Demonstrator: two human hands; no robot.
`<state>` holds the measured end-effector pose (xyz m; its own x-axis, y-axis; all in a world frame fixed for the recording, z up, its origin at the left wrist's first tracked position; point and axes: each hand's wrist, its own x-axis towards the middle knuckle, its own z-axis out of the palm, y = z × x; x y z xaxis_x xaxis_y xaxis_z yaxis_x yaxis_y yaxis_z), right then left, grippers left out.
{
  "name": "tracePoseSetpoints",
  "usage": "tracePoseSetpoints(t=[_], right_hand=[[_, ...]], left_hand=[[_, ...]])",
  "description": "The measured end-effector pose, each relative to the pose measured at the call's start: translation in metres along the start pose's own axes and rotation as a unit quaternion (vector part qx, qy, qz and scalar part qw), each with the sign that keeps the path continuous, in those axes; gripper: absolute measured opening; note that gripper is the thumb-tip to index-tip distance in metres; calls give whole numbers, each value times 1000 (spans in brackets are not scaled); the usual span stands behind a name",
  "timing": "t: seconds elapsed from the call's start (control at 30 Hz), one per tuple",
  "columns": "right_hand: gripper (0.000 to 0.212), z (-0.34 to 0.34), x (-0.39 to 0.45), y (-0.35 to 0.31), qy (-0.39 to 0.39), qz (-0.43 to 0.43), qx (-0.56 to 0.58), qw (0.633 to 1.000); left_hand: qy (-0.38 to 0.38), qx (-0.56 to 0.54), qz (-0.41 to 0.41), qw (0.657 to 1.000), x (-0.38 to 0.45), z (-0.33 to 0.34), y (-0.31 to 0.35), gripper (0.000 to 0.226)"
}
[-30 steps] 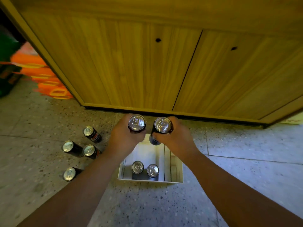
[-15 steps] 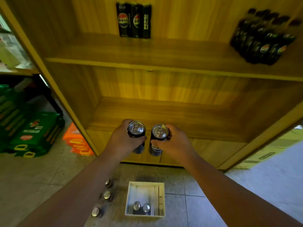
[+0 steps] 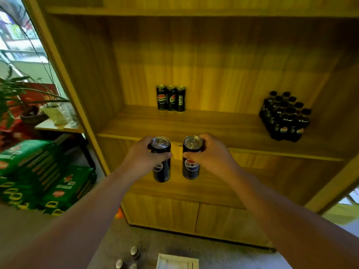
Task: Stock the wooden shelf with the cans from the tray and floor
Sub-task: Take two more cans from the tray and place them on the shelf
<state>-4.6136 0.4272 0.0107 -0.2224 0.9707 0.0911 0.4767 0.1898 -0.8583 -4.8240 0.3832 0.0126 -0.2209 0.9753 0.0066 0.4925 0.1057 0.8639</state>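
Both hands have risen from just above the tray to the middle of the wooden shelf (image 3: 194, 127), each carrying a can. Left hand (image 3: 143, 159) wraps its fingers round the left can (image 3: 161, 162); right hand (image 3: 208, 158) grips the right can (image 3: 191, 160). Both cans stand upright, long axis vertical, side by side but apart, just in front of and slightly below the board's front edge. Three cans (image 3: 171, 98) already stand in a row at the back of that board, straight ahead and above the hands, so either hand seems about equally near. Bottles (image 3: 285, 117) crowd the right end. Below, the tray (image 3: 177, 261) shows only its rim, contents hidden; floor cans (image 3: 134, 251) wait beside it.
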Motion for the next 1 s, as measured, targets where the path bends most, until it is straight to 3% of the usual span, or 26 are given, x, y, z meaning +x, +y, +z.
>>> tracePoseSetpoints(t=[0.3, 0.43, 0.53, 0.7, 0.83, 1.0], right_hand=[[53, 30, 76, -29, 31, 29, -3, 999], [55, 48, 125, -44, 69, 37, -7, 997], [53, 63, 166, -52, 87, 41, 18, 995], [47, 89, 243, -52, 113, 56, 50, 991], [37, 105, 303, -45, 120, 49, 46, 990], [35, 117, 352, -24, 129, 46, 38, 990]], left_hand=[[27, 26, 17, 999, 88, -48, 11, 64], [20, 58, 60, 996, 144, -74, 9, 53], [4, 54, 82, 995, 189, -89, 4, 58], [-21, 53, 76, 996, 264, -92, -10, 53], [-50, -15, 54, 997, 331, -76, -31, 52], [-21, -76, 44, 996, 386, -52, -57, 56]])
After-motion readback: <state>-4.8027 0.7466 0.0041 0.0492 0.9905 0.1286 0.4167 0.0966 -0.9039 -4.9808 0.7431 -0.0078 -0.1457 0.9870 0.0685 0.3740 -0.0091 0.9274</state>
